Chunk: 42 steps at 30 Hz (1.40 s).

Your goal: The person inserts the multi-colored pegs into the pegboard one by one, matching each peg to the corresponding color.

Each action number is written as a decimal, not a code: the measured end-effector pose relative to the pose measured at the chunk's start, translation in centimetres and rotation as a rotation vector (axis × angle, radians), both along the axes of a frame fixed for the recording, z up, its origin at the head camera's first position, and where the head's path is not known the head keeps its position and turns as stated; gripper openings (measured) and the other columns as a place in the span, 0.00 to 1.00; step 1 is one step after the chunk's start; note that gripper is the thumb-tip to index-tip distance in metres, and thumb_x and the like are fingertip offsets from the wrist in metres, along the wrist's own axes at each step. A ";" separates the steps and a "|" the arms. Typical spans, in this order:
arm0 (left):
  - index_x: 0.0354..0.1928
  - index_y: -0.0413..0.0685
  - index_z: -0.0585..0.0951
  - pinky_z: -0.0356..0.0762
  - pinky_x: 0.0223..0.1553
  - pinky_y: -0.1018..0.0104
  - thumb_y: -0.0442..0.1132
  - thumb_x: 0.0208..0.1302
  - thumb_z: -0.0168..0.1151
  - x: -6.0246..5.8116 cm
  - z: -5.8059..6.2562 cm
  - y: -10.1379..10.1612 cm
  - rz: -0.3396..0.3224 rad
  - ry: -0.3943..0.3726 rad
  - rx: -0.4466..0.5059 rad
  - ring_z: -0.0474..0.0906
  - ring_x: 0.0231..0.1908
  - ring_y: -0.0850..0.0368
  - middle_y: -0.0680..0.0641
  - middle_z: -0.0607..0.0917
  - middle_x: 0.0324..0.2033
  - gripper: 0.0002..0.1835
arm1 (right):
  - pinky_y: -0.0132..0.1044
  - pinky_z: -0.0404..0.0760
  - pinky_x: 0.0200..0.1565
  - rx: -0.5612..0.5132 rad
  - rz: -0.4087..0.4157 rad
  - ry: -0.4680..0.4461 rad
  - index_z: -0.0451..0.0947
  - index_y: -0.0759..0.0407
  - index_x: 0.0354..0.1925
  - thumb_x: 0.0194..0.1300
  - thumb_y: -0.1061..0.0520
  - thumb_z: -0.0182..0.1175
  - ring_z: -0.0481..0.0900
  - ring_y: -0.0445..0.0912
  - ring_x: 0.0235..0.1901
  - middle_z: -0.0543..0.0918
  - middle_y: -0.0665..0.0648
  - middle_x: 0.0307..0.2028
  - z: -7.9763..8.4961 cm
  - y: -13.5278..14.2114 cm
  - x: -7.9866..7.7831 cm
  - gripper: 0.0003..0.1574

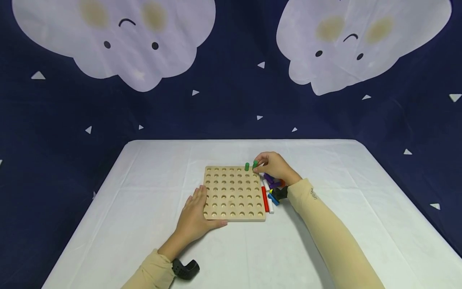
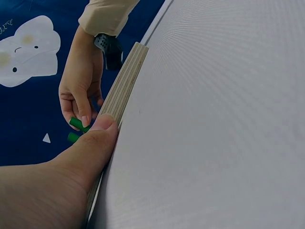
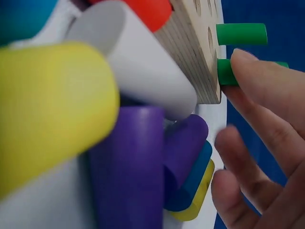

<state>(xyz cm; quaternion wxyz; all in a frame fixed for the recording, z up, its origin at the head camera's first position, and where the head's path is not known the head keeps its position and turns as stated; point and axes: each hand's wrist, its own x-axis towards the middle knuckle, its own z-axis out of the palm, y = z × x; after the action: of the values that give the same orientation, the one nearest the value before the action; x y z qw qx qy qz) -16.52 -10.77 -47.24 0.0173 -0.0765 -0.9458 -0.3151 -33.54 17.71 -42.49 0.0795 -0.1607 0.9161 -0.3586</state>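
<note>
A square wooden pegboard [image 1: 235, 193] with rows of round holes lies on the white table. My left hand [image 1: 195, 216] rests against its near left corner, fingers laid along the left side and thumb along the front edge. At the far right corner my right hand [image 1: 275, 165] pinches a green peg [image 3: 226, 72] between thumb and fingers. That peg stands upright at the corner hole; whether it is fully seated is hidden. Just left of it a second green peg [image 1: 247, 166] stands upright in the far row.
Beside the board's right edge lies a loose pile of pegs: a red peg [image 1: 265, 199], a white peg [image 1: 271, 206], a blue peg [image 1: 274, 199], purple pegs [image 1: 268, 178] and yellow pegs [image 3: 52, 105]. A dark blue cloth [image 1: 231, 116] with clouds hangs behind the table.
</note>
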 end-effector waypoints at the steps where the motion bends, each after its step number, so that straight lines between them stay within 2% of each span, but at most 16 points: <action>1: 0.78 0.37 0.46 0.41 0.79 0.48 0.72 0.38 0.74 0.0 0.0 0.0 0.001 0.000 0.001 0.43 0.78 0.45 0.39 0.48 0.78 0.74 | 0.41 0.80 0.45 0.000 -0.003 0.000 0.84 0.51 0.41 0.59 0.52 0.72 0.81 0.48 0.42 0.87 0.52 0.39 0.0 0.0 0.0 0.12; 6: 0.78 0.38 0.46 0.40 0.79 0.48 0.72 0.38 0.74 0.0 0.0 0.0 0.000 0.000 0.001 0.43 0.78 0.45 0.39 0.48 0.78 0.74 | 0.49 0.80 0.54 0.003 -0.037 -0.023 0.85 0.52 0.41 0.57 0.51 0.73 0.81 0.52 0.50 0.87 0.54 0.44 0.1 -0.1 0.0 0.14; 11: 0.78 0.37 0.46 0.41 0.79 0.47 0.72 0.38 0.74 0.0 -0.1 0.0 0.001 -0.002 -0.003 0.43 0.78 0.45 0.39 0.48 0.78 0.74 | 0.55 0.74 0.65 0.013 -0.067 -0.051 0.87 0.52 0.45 0.55 0.50 0.74 0.77 0.54 0.60 0.84 0.57 0.55 0.0 -0.1 -0.1 0.18; 18: 0.78 0.38 0.45 0.40 0.79 0.48 0.72 0.40 0.74 -0.1 0.0 0.2 -0.006 -0.015 -0.006 0.42 0.78 0.46 0.39 0.47 0.78 0.74 | 0.57 0.74 0.64 0.008 -0.063 -0.055 0.84 0.51 0.54 0.61 0.45 0.70 0.73 0.58 0.63 0.80 0.59 0.61 1.0 1.8 0.6 0.24; 21: 0.78 0.38 0.44 0.40 0.79 0.48 0.72 0.40 0.74 -0.1 0.2 0.2 -0.007 -0.021 -0.012 0.41 0.79 0.46 0.40 0.47 0.78 0.74 | 0.56 0.75 0.62 0.035 -0.100 -0.052 0.83 0.53 0.55 0.65 0.46 0.66 0.74 0.57 0.59 0.80 0.59 0.59 1.3 3.2 1.0 0.23; 24: 0.78 0.37 0.44 0.39 0.79 0.48 0.72 0.40 0.74 0.0 0.3 0.2 -0.009 -0.024 -0.020 0.41 0.79 0.45 0.40 0.46 0.78 0.74 | 0.48 0.84 0.46 0.056 -0.116 -0.086 0.81 0.56 0.56 0.69 0.48 0.63 0.84 0.54 0.40 0.82 0.61 0.55 1.2 4.4 1.3 0.22; 26: 0.78 0.37 0.44 0.39 0.79 0.47 0.72 0.40 0.73 0.0 0.2 0.1 -0.011 -0.026 -0.023 0.41 0.79 0.45 0.39 0.46 0.78 0.74 | 0.43 0.84 0.35 0.076 -0.119 -0.110 0.81 0.57 0.56 0.69 0.50 0.62 0.83 0.52 0.27 0.83 0.61 0.52 1.0 4.9 1.3 0.21; 28: 0.78 0.37 0.44 0.39 0.79 0.47 0.72 0.41 0.73 -0.1 0.2 0.0 -0.013 -0.028 -0.023 0.41 0.79 0.44 0.39 0.46 0.78 0.74 | 0.39 0.80 0.28 0.100 -0.119 -0.132 0.81 0.57 0.54 0.69 0.50 0.63 0.80 0.49 0.19 0.84 0.61 0.49 0.6 5.0 1.2 0.20; 32: 0.78 0.36 0.43 0.39 0.79 0.47 0.71 0.41 0.74 -0.1 0.0 -0.1 -0.012 -0.030 -0.016 0.41 0.79 0.44 0.39 0.46 0.78 0.74 | 0.36 0.76 0.38 0.168 -0.109 -0.103 0.84 0.57 0.52 0.68 0.50 0.64 0.78 0.45 0.28 0.85 0.59 0.47 0.2 4.8 0.8 0.18; 38: 0.77 0.35 0.46 0.41 0.79 0.46 0.71 0.40 0.75 -0.1 0.0 0.0 -0.009 -0.009 -0.007 0.43 0.78 0.43 0.38 0.48 0.78 0.74 | 0.37 0.79 0.33 0.203 -0.065 -0.108 0.84 0.58 0.51 0.66 0.54 0.65 0.78 0.46 0.25 0.85 0.60 0.44 0.2 4.7 0.5 0.17; 42: 0.77 0.34 0.47 0.43 0.78 0.45 0.70 0.39 0.75 0.0 0.0 0.1 -0.004 0.010 -0.004 0.45 0.78 0.41 0.37 0.50 0.77 0.73 | 0.37 0.78 0.41 0.218 -0.058 -0.095 0.85 0.58 0.49 0.63 0.56 0.67 0.79 0.46 0.33 0.85 0.58 0.42 0.5 4.8 0.5 0.16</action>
<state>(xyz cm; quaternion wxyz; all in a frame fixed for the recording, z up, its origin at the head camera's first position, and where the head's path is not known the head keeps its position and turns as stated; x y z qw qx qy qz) -16.54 -10.65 -47.23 0.0213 -0.0801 -0.9462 -0.3129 -33.07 22.55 -42.03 0.1295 -0.1074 0.9490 -0.2665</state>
